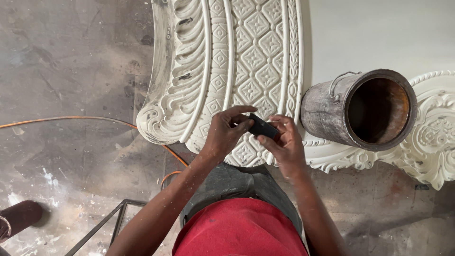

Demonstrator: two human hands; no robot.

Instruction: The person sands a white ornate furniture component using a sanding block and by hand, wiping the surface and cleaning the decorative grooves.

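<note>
- Head view: the left hand (pixel 226 134) and the right hand (pixel 283 144) met just in front of the lower edge of the carved white plaster moulding (pixel 222 61), sharing a small black block (pixel 263 127) between them.
- The right hand's grip was closed on the block, fingers wrapped under its far end, apparently to steady it; what kind of block it was could not be told.
- The left hand's grip pinched the block's near end with thumb and fingertips, seemingly working at it rather than bearing its weight.
- The block hung in the air over the moulding's diamond-patterned band, not touching the plaster.
- A rusty metal bucket (pixel 362 109) lay tipped on its side to the right of the moulding, its open mouth facing the camera, resting on a second ornate plaster piece (pixel 433 137); it was near the right hand but apart from it.
- An orange cable (pixel 71 118) ran across the floor (pixel 71 71) to the left of the moulding and passed under its scrolled end.
- A metal frame (pixel 102 223) stood on the floor below and left of the moulding.
</note>
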